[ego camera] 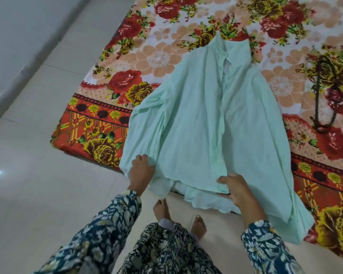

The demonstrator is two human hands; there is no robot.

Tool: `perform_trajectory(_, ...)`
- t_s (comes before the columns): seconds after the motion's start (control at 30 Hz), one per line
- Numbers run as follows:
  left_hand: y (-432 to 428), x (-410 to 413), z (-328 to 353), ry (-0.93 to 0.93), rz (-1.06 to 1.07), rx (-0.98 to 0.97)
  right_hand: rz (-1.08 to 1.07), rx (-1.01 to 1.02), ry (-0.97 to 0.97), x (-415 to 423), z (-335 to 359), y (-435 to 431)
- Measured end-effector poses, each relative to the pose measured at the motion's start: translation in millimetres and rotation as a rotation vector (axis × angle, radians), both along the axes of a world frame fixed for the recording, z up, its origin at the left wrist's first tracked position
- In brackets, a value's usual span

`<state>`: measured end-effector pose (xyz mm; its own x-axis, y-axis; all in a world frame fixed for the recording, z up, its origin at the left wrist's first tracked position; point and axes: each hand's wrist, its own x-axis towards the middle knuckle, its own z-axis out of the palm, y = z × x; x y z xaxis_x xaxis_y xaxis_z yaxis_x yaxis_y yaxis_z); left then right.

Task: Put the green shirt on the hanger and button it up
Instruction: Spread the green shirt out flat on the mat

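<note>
A pale green shirt (206, 119) lies spread on a floral bedspread (147, 56), collar at the far end, hem hanging over the near edge. Its front placket runs down the middle and gapes a little near the collar. My left hand (141, 173) grips the hem at its left corner, fingers curled into the cloth. My right hand (238, 188) pinches the hem near the placket, thumb on top. A dark hanger (325, 95) lies on the bedspread to the right of the shirt, apart from it.
The bed's near edge runs diagonally from the left to the lower right. A light tiled floor (38, 194) lies to the left and below. My bare feet (178, 216) stand on the tiles just in front of the bed.
</note>
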<state>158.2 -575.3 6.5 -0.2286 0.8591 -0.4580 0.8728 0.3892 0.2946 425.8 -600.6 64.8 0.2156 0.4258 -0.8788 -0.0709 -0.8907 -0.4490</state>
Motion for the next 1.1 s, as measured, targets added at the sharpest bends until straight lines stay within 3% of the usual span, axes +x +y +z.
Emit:
perform_trajectory(0.17, 27, -3, -2, 0.115, -0.147, -0.031, -0.039, 0.017, -0.155, -8, -30, 13)
perform_trajectory(0.27, 36, -32, 8, 0.032, 0.218, 0.041, -0.051, -0.042, -0.221, -5, -39, 12)
perform_trajectory(0.37, 34, -64, 16, 0.143, 0.393, 0.174, -0.084, -0.072, -0.207, -1, -42, 8)
perform_trajectory(0.43, 26, -65, 17, 0.256, 0.268, 0.297, -0.099, -0.058, -0.182, -2, -43, 6)
perform_trajectory(0.5, 13, -50, 9, 0.270, -0.082, 0.344, -0.073, -0.035, -0.146, -7, -41, 6)
perform_trajectory(0.6, -14, -28, -11, 0.260, -0.534, 0.242, 0.056, -0.049, -0.167, -15, -46, 8)
perform_trajectory(0.7, -12, -33, -6, 0.392, -0.452, 0.093, 0.253, -0.044, -0.367, -20, -50, 8)
perform_trajectory(0.8, 0, -39, 5, 0.461, -0.377, 0.054, 0.274, -0.015, -0.499, -19, -47, 6)
perform_trajectory(0.9, -5, -17, 4, 0.279, -0.561, 0.114, 0.210, 0.045, -0.511, -17, -46, 1)
perform_trajectory(0.97, -13, -1, 1, 0.225, -0.721, 0.086, 0.107, 0.082, -0.433, -15, -44, -1)
perform_trajectory(1.1, -8, 8, 0, 0.280, -0.676, 0.044, -0.399, 0.173, 0.025, -1, -30, 1)
